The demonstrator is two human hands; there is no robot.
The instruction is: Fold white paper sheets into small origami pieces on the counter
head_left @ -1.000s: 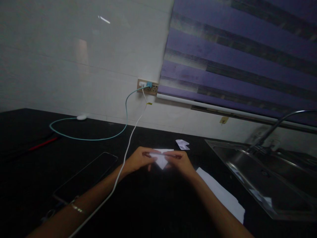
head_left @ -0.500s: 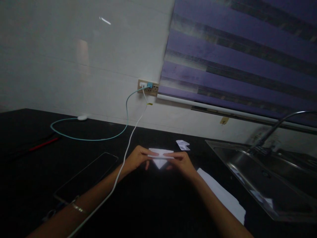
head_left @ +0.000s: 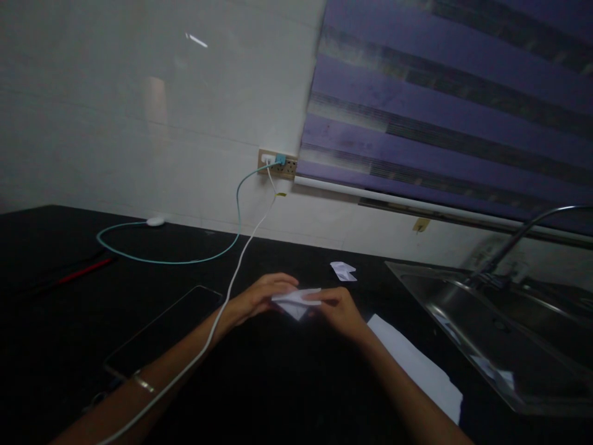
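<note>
A folded piece of white paper (head_left: pixel 294 301), with a flat band across the top and a point facing me, is held between both hands over the dark counter. My left hand (head_left: pixel 265 293) grips its left side, its fingers laid along the upper left edge. On the right side, my right hand (head_left: pixel 338 306) pinches the band with the thumb on top. Some fingers of both hands are hidden behind or under the paper. A small folded white paper (head_left: pixel 343 271) lies beyond my right hand. Beside my right forearm rests a larger white sheet (head_left: pixel 412 364).
A white cable (head_left: pixel 241 259) runs across my left forearm from the wall socket (head_left: pixel 287 167). A teal cable (head_left: pixel 185 262) loops on the counter. A dark phone-like slab (head_left: pixel 162 334) lies at left. A steel sink (head_left: pixel 500 324) with a faucet (head_left: pixel 519 232) is at right.
My left fingers have shifted from a pinch on the band to lie along the paper's upper left edge. The paper has tilted slightly. My right hand keeps its pinch.
</note>
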